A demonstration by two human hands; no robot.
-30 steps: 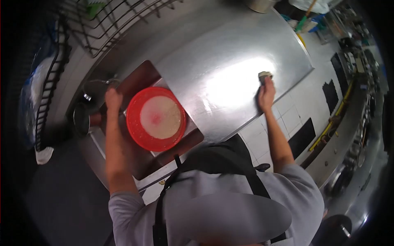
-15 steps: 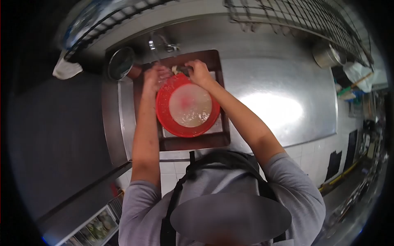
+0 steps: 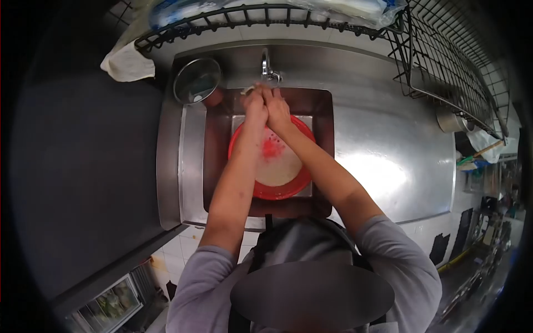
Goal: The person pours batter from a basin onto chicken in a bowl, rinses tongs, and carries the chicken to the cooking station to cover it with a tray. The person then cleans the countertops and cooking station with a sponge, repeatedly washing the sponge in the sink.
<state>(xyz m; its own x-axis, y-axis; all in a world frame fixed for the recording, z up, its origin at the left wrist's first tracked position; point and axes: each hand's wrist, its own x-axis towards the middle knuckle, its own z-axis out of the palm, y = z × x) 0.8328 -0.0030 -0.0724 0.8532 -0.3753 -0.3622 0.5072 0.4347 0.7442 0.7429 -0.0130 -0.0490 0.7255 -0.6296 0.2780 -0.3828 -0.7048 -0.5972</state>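
Gripping pale wad: pale wad, cloth or sponge, is poking out beside the left fingers, above the far side of the sink.
Left hand: left hand is pressing against the right; fingers are sitting curled around the wad.
Right hand: right hand is touching the left; fingers are sitting partly bent, grip is staying hidden, cannot tell.
Red plastic basin: red plastic basin is sitting in the steel sink, holding cloudy liquid, below the wrists.
Faucet: faucet is standing just beyond the hands; cannot tell if water is running.
Drop risk: wet, slippery fingers could be losing the wad into the basin.
Splash risk: forearms are crossing above the basin; a low elbow could be knocking its rim, slopping liquid.
Wire rack: wire rack is hanging over the steel counter.
Plastic packs: plastic packs are lying on a shelf, upper edge.
Writing: no brand or label is reading clearly.
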